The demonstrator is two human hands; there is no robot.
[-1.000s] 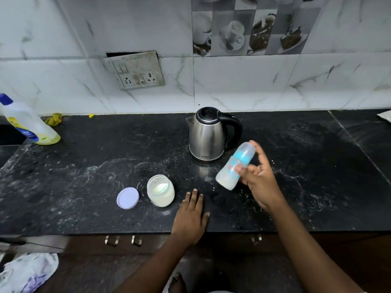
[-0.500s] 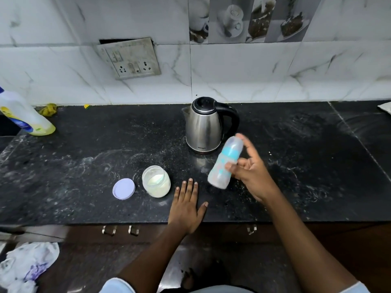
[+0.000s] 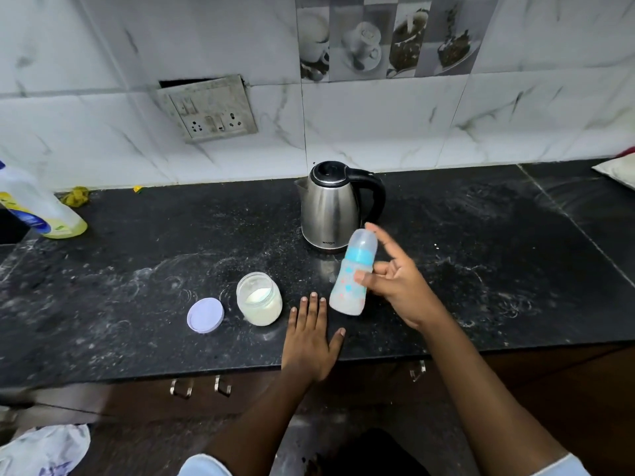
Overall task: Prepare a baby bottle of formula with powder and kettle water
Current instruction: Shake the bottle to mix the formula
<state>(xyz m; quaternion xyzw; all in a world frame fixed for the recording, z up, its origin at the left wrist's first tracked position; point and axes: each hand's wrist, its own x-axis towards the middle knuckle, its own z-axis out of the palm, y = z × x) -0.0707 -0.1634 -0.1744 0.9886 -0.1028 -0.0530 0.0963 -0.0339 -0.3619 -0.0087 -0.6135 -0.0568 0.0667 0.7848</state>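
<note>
My right hand [image 3: 398, 286] grips a capped baby bottle [image 3: 350, 280] with a blue collar and milky contents, tilted and held just above the black counter [image 3: 137, 269] in front of the steel kettle [image 3: 331, 207]. The kettle stands with its lid shut and its black handle to the right. My left hand [image 3: 312, 334] lies flat on the counter's front edge, fingers spread, holding nothing. Just left of it stands an open glass jar of white powder [image 3: 259, 298], and its lilac lid [image 3: 205, 315] lies flat beside it.
A yellow cleaner bottle [image 3: 37, 207] leans at the far left by a yellow cloth [image 3: 75, 195]. A wall socket plate [image 3: 209, 109] hangs above. White powder smears dust the counter. Drawer handles [image 3: 199, 386] sit below the edge, and a crumpled bag [image 3: 44, 448] lies on the floor.
My right hand has kept the bottle tilted and shifted it slightly toward the left and lower, closer to my left hand. My left hand stays flat on the counter.
</note>
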